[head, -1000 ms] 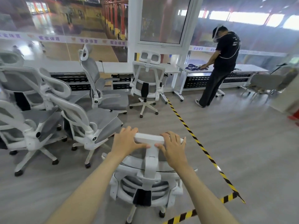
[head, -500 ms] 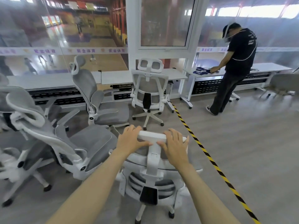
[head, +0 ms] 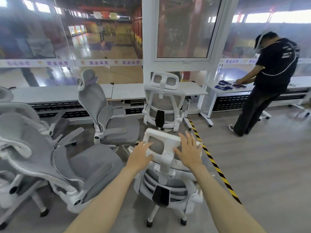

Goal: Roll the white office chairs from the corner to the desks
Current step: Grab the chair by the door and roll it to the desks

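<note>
Both hands, left hand (head: 140, 155) and right hand (head: 188, 151), pressed flat-fingered on the chair headrest (head: 161, 140) for steering deskward, not clenched.

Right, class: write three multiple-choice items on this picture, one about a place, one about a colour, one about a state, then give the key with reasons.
1. Where do both hands rest?
A. on the headrest of the nearest chair
B. on a desk
C. on the floor

2. What colours is the floor tape?
A. red and white
B. yellow and black
C. plain blue

3. How are the fingers of the right hand?
A. clenched in a fist
B. spread flat
C. hidden in a glove

Key: A, the left hand and right hand lie on the headrest; B, the floor tape is striped yellow and black; B, its fingers are spread.
</note>
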